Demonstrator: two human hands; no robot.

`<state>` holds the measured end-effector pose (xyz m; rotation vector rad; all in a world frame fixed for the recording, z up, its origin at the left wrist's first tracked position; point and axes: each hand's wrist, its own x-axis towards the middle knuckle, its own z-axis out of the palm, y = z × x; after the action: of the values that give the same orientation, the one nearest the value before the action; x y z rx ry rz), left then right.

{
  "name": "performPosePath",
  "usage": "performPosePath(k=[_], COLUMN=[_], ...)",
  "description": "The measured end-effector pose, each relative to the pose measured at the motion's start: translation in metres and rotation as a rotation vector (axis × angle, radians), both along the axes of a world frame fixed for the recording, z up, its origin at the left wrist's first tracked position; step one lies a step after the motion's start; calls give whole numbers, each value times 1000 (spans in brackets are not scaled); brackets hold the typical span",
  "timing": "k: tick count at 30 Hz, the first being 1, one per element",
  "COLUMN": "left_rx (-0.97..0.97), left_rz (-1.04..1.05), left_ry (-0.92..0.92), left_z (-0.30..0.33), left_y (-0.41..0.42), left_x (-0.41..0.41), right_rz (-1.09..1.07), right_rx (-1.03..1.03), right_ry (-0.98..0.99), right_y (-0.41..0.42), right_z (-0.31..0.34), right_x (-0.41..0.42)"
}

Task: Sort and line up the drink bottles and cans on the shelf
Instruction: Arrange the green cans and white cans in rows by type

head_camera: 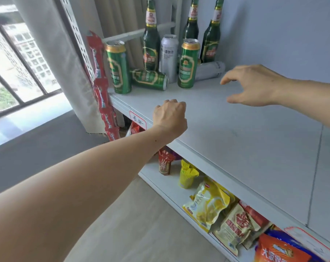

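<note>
My left hand (170,118) rests as a fist at the shelf (236,133) edge, holding nothing. My right hand (253,86) hovers with fingers (225,80) wide, near the lying silver can (210,69). Green cans (187,65) and bottles (151,40) stand at the back left.

On the shelf (236,129) stand three green bottles (151,44) and upright cans (187,63) — one green can (149,78) and one silver can (210,70) lie toppled. The left hand (170,118) hovers curled and empty; the right hand (253,86) spreads loosely near the silver can.
</note>
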<state>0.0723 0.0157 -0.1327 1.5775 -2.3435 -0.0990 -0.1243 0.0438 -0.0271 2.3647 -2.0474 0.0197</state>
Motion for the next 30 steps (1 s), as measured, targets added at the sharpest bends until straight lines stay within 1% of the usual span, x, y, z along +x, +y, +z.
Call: performPosePath(k=[3,8,11,15,20,25,30], left_rx=[12,80,117,128,185,225,187], left_rz=[27,67,85,62,64,66,63], left_ry=[38,205,272,306,428,425,373], left_z=[-1,-9,-15,-16,-15,-21,-23], left_y=[-36,-93,-119,-151,-179,-195,-202], left_x=[2,-5,-14,-30,-49,-59,-64], right_rz=[14,5,-16,-48,-83,-140,-190], right_rx=[-21,-94,-112,-117,-123,-142,-200], right_ry=[-4,-84,-93,-88,-114,-178,-258], right_y=[-40,-105,-138,-173,-206,-225,-223], right_z=[2,2,-3,-10,-13,-19,-20], right_x=[10,22,28,29,35,39,37])
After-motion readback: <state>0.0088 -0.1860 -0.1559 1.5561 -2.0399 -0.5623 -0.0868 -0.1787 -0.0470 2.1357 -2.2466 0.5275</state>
